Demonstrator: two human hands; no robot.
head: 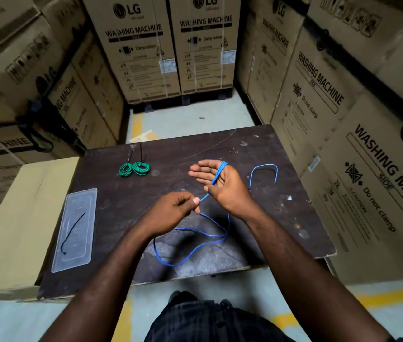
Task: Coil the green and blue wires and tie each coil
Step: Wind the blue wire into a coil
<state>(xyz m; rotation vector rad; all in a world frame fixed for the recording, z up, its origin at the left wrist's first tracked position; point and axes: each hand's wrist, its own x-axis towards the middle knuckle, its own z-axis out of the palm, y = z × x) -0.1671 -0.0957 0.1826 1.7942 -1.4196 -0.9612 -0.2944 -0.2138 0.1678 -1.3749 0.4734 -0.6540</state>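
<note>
Two green coils (134, 169) are seen side by side, touching, near the far left of the dark tabletop (257, 154); each is bound by a black tie whose tail points away from the person. One blue wire (207, 234) is in work near the middle. Several turns of it are wrapped around the right hand (222, 185), running from the fingertips down across the palm, so the loops' long axis lies along the fingers, pointing away and to the left. That hand is held flat and open, palm up, with the thumb pressed on the wire at the base of the loops. The left hand (174, 209) is closed in a pinch on the same wire just below. From there the slack is laid in loose curves toward the near edge of the tabletop. One free end (264, 172) arches to the right of the right hand. One clear plastic lid (74, 229) lies at the left, lengthwise front to back, with one black tie (72, 233) on it, slanted.
</note>
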